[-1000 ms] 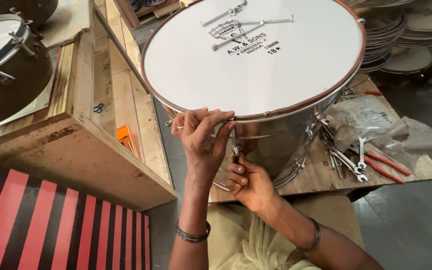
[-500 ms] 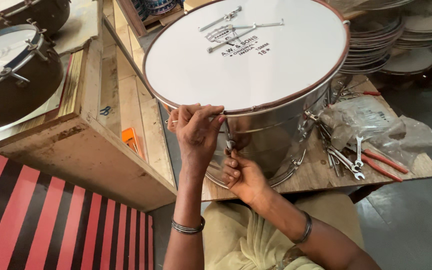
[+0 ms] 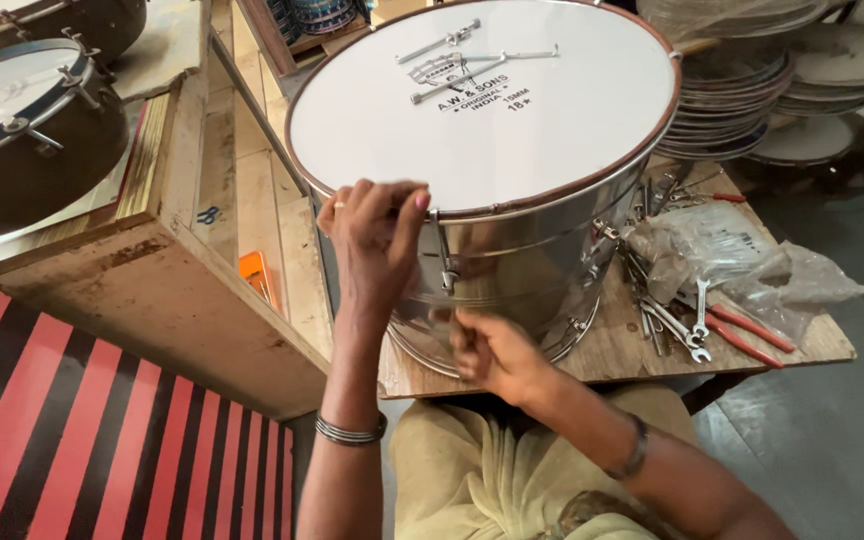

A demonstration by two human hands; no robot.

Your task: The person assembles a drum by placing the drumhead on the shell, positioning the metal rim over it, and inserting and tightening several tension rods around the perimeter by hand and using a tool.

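The large steel drum (image 3: 512,240) with its white head stood on the small wooden table (image 3: 612,350), directly ahead of the person; the left hand (image 3: 377,235) gripped the near rim, fingers curled over the hoop beside a tension rod (image 3: 442,250); the right hand (image 3: 487,350) sat lower, pressed against the shell's bottom edge, fingers closed, though whether they pinched anything could not be told; loose spanners (image 3: 687,325) and red-handled pliers (image 3: 742,330) lay to the right of the drum. Compared with a second earlier, the right hand had dropped from just under the left hand to the lower hoop; the left hand had kept its place on the rim.
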